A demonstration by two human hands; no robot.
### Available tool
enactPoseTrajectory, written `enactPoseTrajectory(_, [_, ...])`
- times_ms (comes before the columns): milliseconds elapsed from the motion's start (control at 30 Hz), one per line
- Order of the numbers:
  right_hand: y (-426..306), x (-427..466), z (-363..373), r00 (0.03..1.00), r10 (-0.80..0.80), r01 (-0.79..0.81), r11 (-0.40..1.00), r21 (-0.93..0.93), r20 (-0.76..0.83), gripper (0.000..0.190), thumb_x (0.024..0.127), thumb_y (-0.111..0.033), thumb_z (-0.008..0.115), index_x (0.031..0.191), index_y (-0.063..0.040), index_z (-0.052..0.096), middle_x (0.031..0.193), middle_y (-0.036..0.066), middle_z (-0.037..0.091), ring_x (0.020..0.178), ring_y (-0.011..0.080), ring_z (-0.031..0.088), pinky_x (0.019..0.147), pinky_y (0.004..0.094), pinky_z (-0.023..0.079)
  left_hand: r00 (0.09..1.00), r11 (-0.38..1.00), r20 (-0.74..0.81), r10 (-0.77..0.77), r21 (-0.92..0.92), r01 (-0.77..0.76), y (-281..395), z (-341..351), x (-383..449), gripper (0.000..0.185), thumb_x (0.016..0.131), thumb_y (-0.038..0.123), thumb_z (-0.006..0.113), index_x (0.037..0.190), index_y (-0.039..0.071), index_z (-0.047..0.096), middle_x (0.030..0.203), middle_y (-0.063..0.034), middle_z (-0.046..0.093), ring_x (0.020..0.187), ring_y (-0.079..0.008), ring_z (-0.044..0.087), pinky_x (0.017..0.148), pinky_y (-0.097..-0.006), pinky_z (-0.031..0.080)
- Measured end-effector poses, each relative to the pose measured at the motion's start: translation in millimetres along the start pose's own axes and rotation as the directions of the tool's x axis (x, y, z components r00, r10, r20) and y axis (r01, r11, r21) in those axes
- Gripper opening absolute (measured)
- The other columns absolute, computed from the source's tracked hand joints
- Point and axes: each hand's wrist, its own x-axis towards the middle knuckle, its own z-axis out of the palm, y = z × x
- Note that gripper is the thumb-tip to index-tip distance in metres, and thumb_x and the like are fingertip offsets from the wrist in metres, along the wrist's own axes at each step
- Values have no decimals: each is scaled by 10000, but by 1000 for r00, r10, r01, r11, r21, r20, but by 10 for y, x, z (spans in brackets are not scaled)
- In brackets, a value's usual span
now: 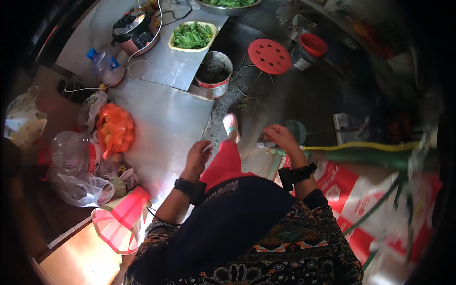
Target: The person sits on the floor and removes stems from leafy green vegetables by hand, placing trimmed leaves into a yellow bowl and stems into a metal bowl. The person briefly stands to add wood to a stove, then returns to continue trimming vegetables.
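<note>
My left hand is half curled over the front edge of the metal counter. A small, thin, pale object sits between its thumb and fingers, too small to name. On the other side of my body my right hand hangs above the floor with its fingers bent; whether anything is in them is unclear. Both wrists wear black straps. Ahead on the counter lies a yellow-rimmed tray heaped with green bean pods. Below the counter edge stands an open bucket with a dark inside.
A rice cooker, a capped plastic jug and an orange bag of round produce line the left. A red perforated stool is ahead, by a red bowl. Green metal framing is at right.
</note>
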Motion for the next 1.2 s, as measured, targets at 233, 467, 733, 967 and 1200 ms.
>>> enactPoseTrajectory(233, [-375,1750,-1018,995,78,-62,969,-241,57,246,884,-254,557,996,-47,632,864,4,627,767,98,598,632,217,430,973,981,-231,-1,-191,-44,831,532,1730,165,873,171,532,988,56,560,943,-55,595,807,-161,582,610,-264,454])
enactPoseTrajectory(467, [-1187,2510,-1683,982,187,-186,959,-212,-11,229,857,-232,585,929,-21,636,776,20,622,710,97,573,622,239,434,943,977,-271,193,-37,-210,1634,1305,2127,158,899,150,505,1030,70,542,999,-45,603,861,-165,580,672,-270,464])
enactPoseTrajectory(733, [-2387,4158,-1041,920,-144,249,932,-262,365,184,880,-164,553,911,0,630,729,4,604,653,71,531,578,221,418,794,980,-598,104,-76,-185,1708,997,1964,159,877,184,524,1019,126,567,964,5,617,821,-108,577,670,-248,440])
enactPoseTrajectory(967, [-2834,5528,-245,725,-157,553,713,-431,670,213,838,-215,609,921,-21,644,735,62,641,675,111,582,628,267,462,642,937,-746,177,-71,-342,1824,1225,2413,160,857,187,537,991,118,591,932,6,626,791,-95,579,627,-229,425])
enactPoseTrajectory(1200, [-3095,6891,-16,544,167,592,618,-517,822,248,825,-249,622,932,-28,659,760,85,662,691,154,613,651,282,479,632,930,-695,342,152,-336,2502,1760,4299,330,864,265,560,1134,78,591,959,-10,622,819,-110,565,667,-250,438])
